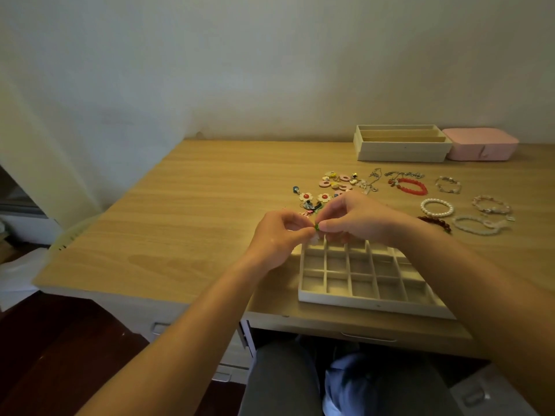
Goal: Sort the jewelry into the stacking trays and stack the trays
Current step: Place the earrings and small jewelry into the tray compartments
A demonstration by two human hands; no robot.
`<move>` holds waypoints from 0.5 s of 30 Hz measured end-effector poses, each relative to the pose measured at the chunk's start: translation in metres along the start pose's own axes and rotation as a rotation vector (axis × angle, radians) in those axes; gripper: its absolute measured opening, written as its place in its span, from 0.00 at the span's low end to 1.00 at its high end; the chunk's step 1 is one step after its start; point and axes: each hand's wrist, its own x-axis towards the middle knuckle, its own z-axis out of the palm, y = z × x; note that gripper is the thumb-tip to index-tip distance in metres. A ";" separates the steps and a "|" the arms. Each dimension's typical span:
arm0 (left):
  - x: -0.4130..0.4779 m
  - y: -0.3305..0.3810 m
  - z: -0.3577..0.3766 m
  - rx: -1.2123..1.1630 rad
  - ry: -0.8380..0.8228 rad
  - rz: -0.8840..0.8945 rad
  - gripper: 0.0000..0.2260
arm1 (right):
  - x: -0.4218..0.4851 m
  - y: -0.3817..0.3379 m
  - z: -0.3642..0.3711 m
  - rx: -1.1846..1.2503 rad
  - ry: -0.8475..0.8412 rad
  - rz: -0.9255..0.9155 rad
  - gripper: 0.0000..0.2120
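A cream grid tray [365,279] with many small compartments lies at the desk's near edge. Just above its far left corner, my left hand [279,235] and my right hand [357,219] meet, and together they pinch a small green piece of jewelry [316,227] between fingertips. Beyond the hands lies a cluster of earrings [326,190] with flower and ring shapes. Bracelets lie to the right: a red one [412,186], a white pearl one [437,207], a dark red one [435,222] partly behind my right wrist. Thin chain necklaces [399,175] lie further back.
Two cream trays with long slots [401,147] sit stacked at the back right, beside a pink box [480,144]. The wooden desk [186,223] meets a wall at the back. A white curtain [69,145] hangs at the left. My knees are under the desk.
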 end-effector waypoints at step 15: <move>-0.002 -0.004 -0.002 0.229 0.008 0.014 0.11 | -0.002 0.000 0.001 -0.072 -0.014 0.014 0.04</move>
